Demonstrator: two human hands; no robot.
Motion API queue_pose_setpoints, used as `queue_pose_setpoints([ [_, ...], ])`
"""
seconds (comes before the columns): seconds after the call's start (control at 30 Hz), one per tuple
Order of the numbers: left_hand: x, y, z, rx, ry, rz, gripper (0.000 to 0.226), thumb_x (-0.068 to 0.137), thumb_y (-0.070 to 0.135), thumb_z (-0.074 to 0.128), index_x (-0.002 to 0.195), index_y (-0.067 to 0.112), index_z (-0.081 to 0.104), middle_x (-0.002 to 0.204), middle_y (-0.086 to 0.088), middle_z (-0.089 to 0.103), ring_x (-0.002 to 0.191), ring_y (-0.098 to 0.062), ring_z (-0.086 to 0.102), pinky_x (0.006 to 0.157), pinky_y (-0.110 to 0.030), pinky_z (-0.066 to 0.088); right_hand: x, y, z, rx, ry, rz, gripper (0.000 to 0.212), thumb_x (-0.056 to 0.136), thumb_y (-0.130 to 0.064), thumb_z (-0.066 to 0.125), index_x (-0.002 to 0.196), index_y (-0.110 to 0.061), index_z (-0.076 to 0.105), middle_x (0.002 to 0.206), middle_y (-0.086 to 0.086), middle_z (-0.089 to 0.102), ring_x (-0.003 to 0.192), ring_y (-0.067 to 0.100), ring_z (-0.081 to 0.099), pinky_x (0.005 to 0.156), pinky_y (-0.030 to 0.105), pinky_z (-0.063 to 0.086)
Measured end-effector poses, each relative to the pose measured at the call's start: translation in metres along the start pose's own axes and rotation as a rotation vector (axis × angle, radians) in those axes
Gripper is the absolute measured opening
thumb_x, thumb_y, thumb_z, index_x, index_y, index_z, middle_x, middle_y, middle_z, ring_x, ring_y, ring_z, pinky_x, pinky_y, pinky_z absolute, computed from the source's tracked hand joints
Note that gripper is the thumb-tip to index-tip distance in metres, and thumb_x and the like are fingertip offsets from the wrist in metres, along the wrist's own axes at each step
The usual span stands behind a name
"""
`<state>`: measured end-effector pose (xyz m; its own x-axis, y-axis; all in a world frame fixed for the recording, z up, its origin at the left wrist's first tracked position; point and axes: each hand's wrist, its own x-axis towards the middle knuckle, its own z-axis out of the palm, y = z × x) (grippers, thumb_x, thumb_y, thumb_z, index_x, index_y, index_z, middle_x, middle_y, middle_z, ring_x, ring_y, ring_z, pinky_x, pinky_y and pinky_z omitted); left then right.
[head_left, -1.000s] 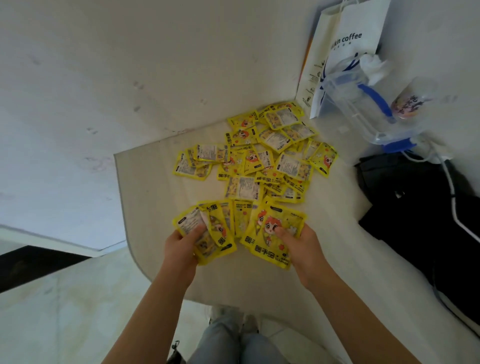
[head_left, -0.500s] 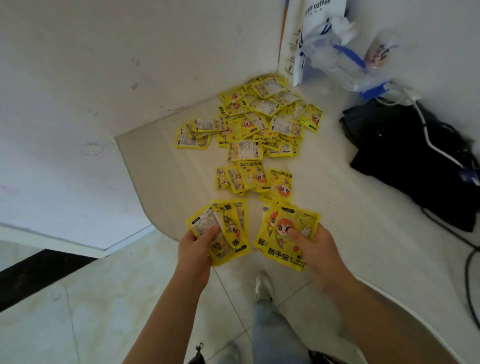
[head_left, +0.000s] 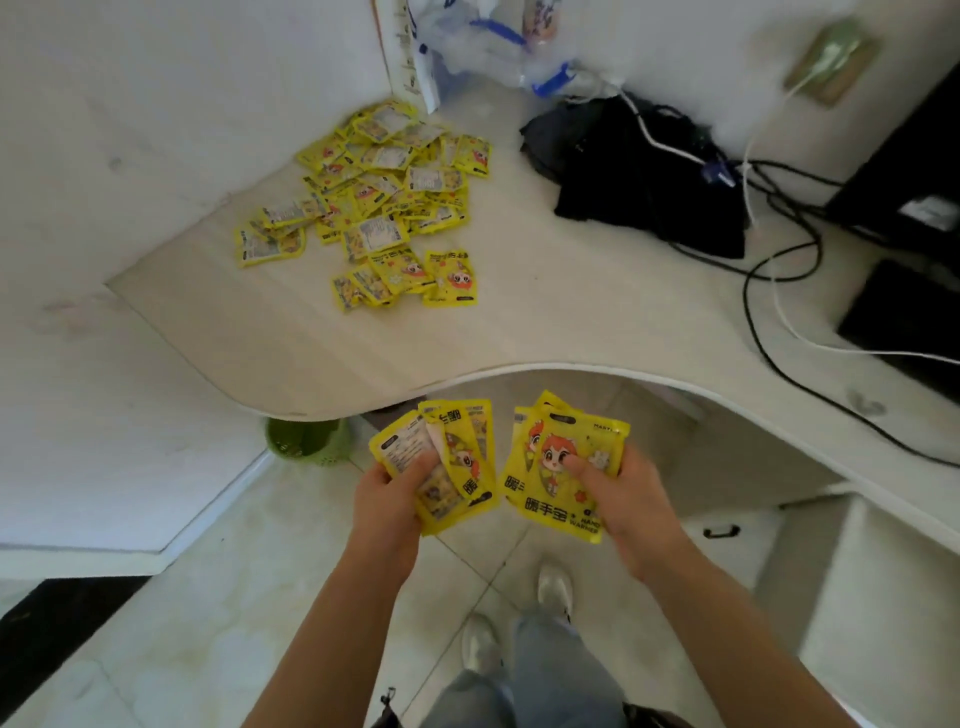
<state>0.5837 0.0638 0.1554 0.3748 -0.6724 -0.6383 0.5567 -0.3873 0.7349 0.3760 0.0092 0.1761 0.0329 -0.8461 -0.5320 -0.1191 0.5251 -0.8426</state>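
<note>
My left hand (head_left: 388, 503) grips a fanned bunch of yellow hand-warmer packets (head_left: 452, 457), thumb on top. A second bunch of the same yellow packets (head_left: 550, 483) sits in my right hand (head_left: 631, 506), thumb pressed on the cartoon face. Both bunches hang over the floor, just in front of the desk's curved edge. A pile of several more yellow packets (head_left: 384, 197) lies on the pale desk (head_left: 545, 322) in the far left corner, with a few loose ones (head_left: 449, 278) nearer me.
A black bag (head_left: 639, 171) with white and black cables lies on the desk at right. A white paper bag (head_left: 410, 47) and clear plastic bags stand in the corner. A green basket (head_left: 306, 441) sits under the desk. My shoes (head_left: 553, 590) stand on the tiled floor.
Both hands drew back from the desk with their bunches of packets, from over the tabletop to beyond its front edge. The view pulled away from the pile.
</note>
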Motion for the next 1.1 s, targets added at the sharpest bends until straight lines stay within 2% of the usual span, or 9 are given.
queue_pose_setpoints([
  [0.2, -0.028, -0.036, 0.035, 0.068, -0.104, -0.035, 0.022, 0.09, 0.006, 0.061, 0.11, 0.008, 0.067, 0.101, -0.015, 0.074, 0.089, -0.033, 0.072, 0.075, -0.05, 0.058, -0.031, 0.03, -0.061, 0.035, 0.128, 0.016, 0.009, 0.084, -0.015, 0.07, 0.092, -0.02, 0.07, 0.083, -0.005, 0.075, 0.065, 0.009, 0.067, 0.063, 0.031, 0.052],
  [0.27, -0.038, -0.051, 0.05, 0.1, -0.118, -0.053, 0.021, 0.089, 0.005, 0.062, 0.11, 0.008, 0.067, 0.099, -0.015, 0.074, 0.087, -0.032, 0.072, 0.072, -0.048, 0.059, -0.042, 0.039, -0.085, 0.058, 0.157, 0.015, 0.014, 0.083, -0.016, 0.071, 0.097, -0.019, 0.069, 0.086, -0.003, 0.076, 0.071, 0.014, 0.07, 0.065, 0.035, 0.055],
  [0.37, -0.054, -0.074, 0.076, 0.165, -0.158, -0.091, 0.023, 0.087, 0.005, 0.064, 0.11, 0.01, 0.068, 0.101, -0.016, 0.074, 0.091, -0.035, 0.072, 0.08, -0.056, 0.056, -0.055, 0.051, -0.124, 0.133, 0.197, 0.019, 0.021, 0.083, -0.014, 0.072, 0.1, -0.022, 0.065, 0.091, 0.0, 0.076, 0.08, 0.023, 0.071, 0.074, 0.043, 0.059],
  [0.43, -0.065, -0.091, 0.095, 0.206, -0.192, -0.103, 0.023, 0.087, 0.006, 0.065, 0.109, 0.011, 0.069, 0.1, -0.015, 0.074, 0.09, -0.035, 0.072, 0.08, -0.056, 0.056, -0.065, 0.06, -0.151, 0.172, 0.226, 0.022, 0.021, 0.084, -0.011, 0.07, 0.101, -0.022, 0.064, 0.087, -0.001, 0.075, 0.075, 0.02, 0.07, 0.07, 0.04, 0.058],
  [0.5, -0.078, -0.111, 0.116, 0.241, -0.213, -0.111, 0.024, 0.085, 0.006, 0.066, 0.109, 0.011, 0.069, 0.1, -0.016, 0.074, 0.09, -0.035, 0.072, 0.08, -0.055, 0.057, -0.074, 0.074, -0.18, 0.193, 0.243, 0.046, 0.02, 0.085, -0.01, 0.069, 0.103, -0.018, 0.067, 0.091, 0.003, 0.076, 0.081, 0.025, 0.072, 0.074, 0.044, 0.059],
  [0.6, -0.097, -0.145, 0.146, 0.277, -0.216, -0.124, 0.026, 0.084, 0.007, 0.068, 0.11, 0.01, 0.069, 0.102, -0.018, 0.074, 0.092, -0.037, 0.071, 0.082, -0.059, 0.055, -0.085, 0.094, -0.226, 0.212, 0.231, 0.082, 0.02, 0.085, -0.008, 0.067, 0.103, -0.017, 0.069, 0.097, 0.008, 0.076, 0.092, 0.035, 0.071, 0.084, 0.055, 0.056],
  [0.8, -0.141, -0.227, 0.217, 0.299, -0.181, -0.138, 0.026, 0.081, 0.004, 0.07, 0.107, 0.009, 0.07, 0.098, -0.017, 0.074, 0.089, -0.036, 0.072, 0.078, -0.053, 0.057, -0.093, 0.13, -0.331, 0.203, 0.199, 0.135, 0.023, 0.085, -0.003, 0.067, 0.103, -0.015, 0.069, 0.095, 0.007, 0.076, 0.087, 0.029, 0.073, 0.082, 0.053, 0.057],
  [0.9, -0.155, -0.267, 0.246, 0.323, -0.149, -0.137, 0.023, 0.08, 0.004, 0.071, 0.102, 0.011, 0.071, 0.097, -0.016, 0.075, 0.089, -0.035, 0.072, 0.08, -0.056, 0.056, -0.089, 0.15, -0.376, 0.185, 0.202, 0.165, 0.025, 0.085, -0.005, 0.067, 0.107, -0.017, 0.067, 0.098, 0.007, 0.075, 0.088, 0.028, 0.073, 0.082, 0.052, 0.058],
  [1.1, -0.17, -0.323, 0.292, 0.496, -0.141, -0.112, 0.02, 0.077, 0.005, 0.073, 0.094, 0.017, 0.073, 0.089, -0.009, 0.076, 0.082, -0.029, 0.073, 0.08, -0.054, 0.057, -0.081, 0.187, -0.441, 0.167, 0.252, 0.224, 0.027, 0.085, -0.005, 0.067, 0.109, -0.017, 0.065, 0.099, 0.008, 0.074, 0.09, 0.029, 0.072, 0.083, 0.051, 0.057],
])
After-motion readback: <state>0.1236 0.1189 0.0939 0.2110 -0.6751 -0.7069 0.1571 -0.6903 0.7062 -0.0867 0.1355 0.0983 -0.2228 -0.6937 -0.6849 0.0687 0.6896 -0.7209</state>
